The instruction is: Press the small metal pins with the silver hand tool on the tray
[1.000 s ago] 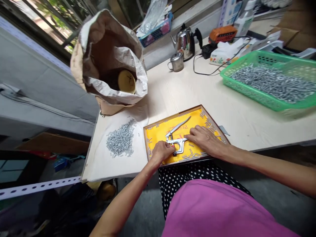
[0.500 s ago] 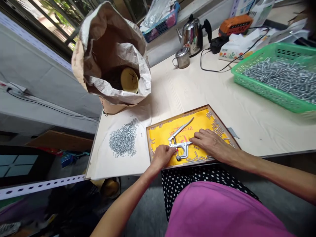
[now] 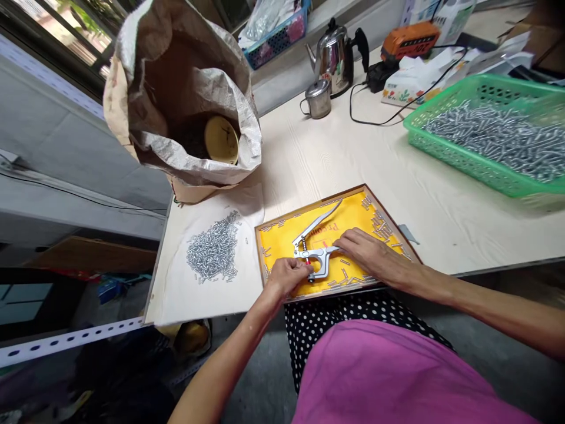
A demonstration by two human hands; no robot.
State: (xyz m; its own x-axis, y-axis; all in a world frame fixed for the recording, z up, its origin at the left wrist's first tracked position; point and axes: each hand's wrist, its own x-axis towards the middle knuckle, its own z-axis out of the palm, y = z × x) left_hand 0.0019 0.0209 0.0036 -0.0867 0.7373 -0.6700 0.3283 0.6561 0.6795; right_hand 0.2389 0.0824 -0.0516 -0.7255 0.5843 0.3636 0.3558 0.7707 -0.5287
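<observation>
Over a shallow tray with a yellow base (image 3: pixel 357 215) lies a silver hand tool (image 3: pixel 318 254) like pliers, its two handles spread apart. My left hand (image 3: pixel 286 275) is closed at the tool's jaw end, fingertips pinched beside a small red part; what they hold is too small to make out. The fingers of my right hand (image 3: pixel 359 250) are closed on the end of the tool's lower handle. Small metal pieces (image 3: pixel 383 227) lie along the tray's edges, several of them near my right hand.
A heap of metal pieces (image 3: pixel 214 247) lies on white cloth at left. Behind it stands a large open sack (image 3: pixel 176 88) with a yellow bowl inside. A green basket (image 3: pixel 463 159) of metal pieces is at right. A kettle (image 3: pixel 338 59) and metal cup (image 3: pixel 318 101) stand at the back.
The whole view has shifted slightly, moving the scene left. Both hands remain at the tool, and its jaw end looks slightly turned, with the left fingertips still beside the red part.
</observation>
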